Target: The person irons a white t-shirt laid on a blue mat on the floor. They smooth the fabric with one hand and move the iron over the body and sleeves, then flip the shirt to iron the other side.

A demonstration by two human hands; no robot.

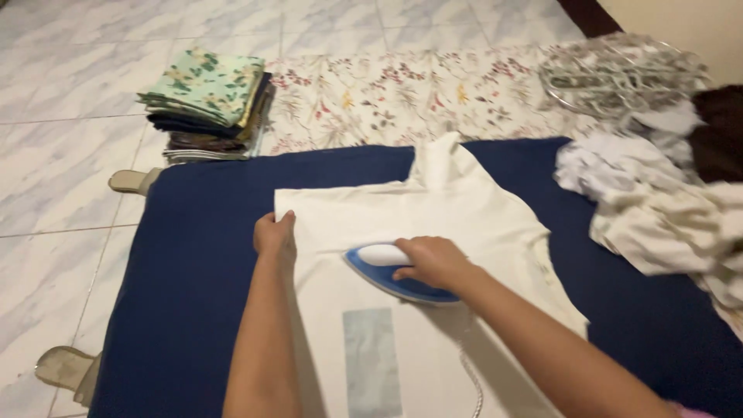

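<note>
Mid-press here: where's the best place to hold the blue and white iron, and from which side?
Grip the white handle on top of the iron, coming from above on the right, as the right hand does. The blue soleplate lies flat on the cream shirt, so only the handle is safe.
</note>
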